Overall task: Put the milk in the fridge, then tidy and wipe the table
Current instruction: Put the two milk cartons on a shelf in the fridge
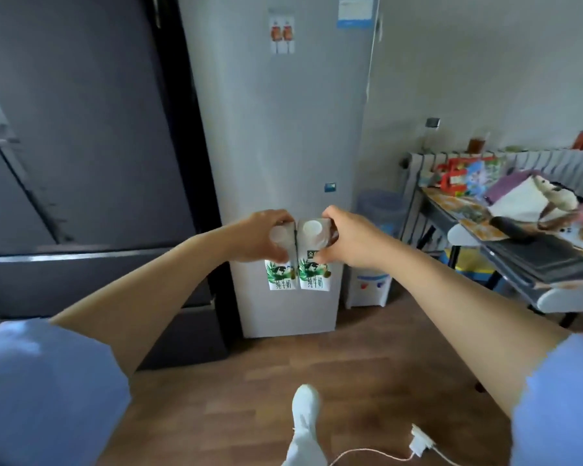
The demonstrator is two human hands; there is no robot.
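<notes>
This is the first step, putting the milk away. The person stands facing the fridge (283, 129), which fills the view at 12 o'clock with its door closed. The left hand (266, 237) grips the top of the left milk carton (279, 275), and the right hand (347, 238) grips the top of the right milk carton (312, 260). The two cartons are pressed side by side in the air just in front of the lower part of the door.

Both hands are full and the door is closed, so the next move probably calls for freeing one hand. Both cartons could go into one grip or under an arm, or one could be set down, before the door is pulled. No handle shows on the flat front, so the pull is likely at an edge. Tidying and wiping look not yet begun.

The cartons are tall, square-sided paperboard with a slanted brown top. Each has a round pale screw cap (312, 227) and a glossy white, green-printed face. The board is stiff enough to take a firm grip, though it may dent if squeezed. The fridge is smooth matte grey metal with paper stickers near the top.

At 3 o'clock the table (512, 267) carries cloth, coloured boxes and a dark flat mat. At 9 o'clock there is a dark panelled front (81, 129). The floor (367, 364) is brown wood-grain plank, and a white cable with a plug (418, 443) trails at 5 o'clock.
</notes>
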